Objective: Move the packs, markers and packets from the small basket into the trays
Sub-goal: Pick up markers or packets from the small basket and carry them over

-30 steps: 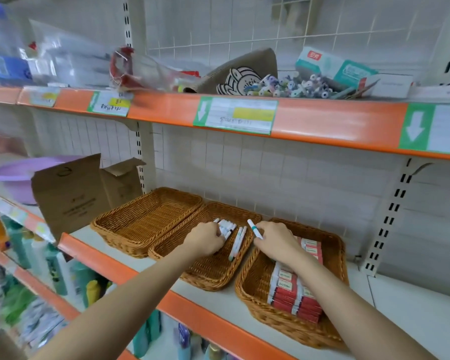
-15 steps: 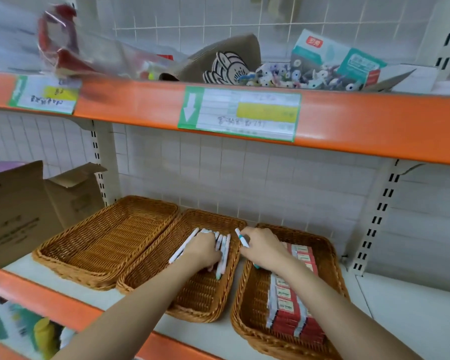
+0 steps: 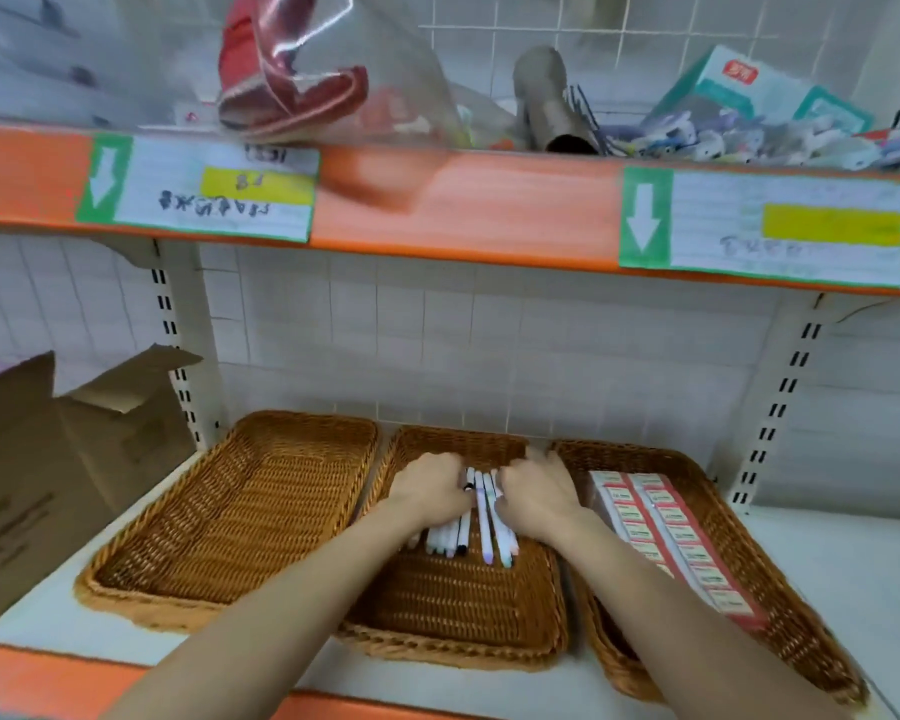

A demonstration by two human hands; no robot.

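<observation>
Nearest you, the orange front edge of the white shelf (image 3: 832,558) runs along the bottom of the view, and your two forearms reach over it toward twelve o'clock. Your left hand (image 3: 430,493) and right hand (image 3: 536,498) sit either side of a bundle of white markers with coloured tips (image 3: 481,530), fingers curled against it and pressing it together. You seem to be squaring the bundle up, though how firmly each hand grips cannot be told from here.

The markers lie lengthwise in the middle brown wicker tray (image 3: 453,610), toward its far end. At three o'clock, the right brown wicker tray (image 3: 780,589) already holds two neat rows of red-and-white packs (image 3: 666,537). At nine o'clock, the left brown wicker tray (image 3: 230,511) holds nothing yet.

So, as a judgement, packs and markers look placed, and the packets remain, likely for that left tray. The small basket is not in view.

Beyond the trays stand the white gridded back panel (image 3: 489,345) and, at ten o'clock, an open brown cardboard box (image 3: 48,470). Overhead, an orange upper shelf (image 3: 463,210) carries cluttered goods.
</observation>
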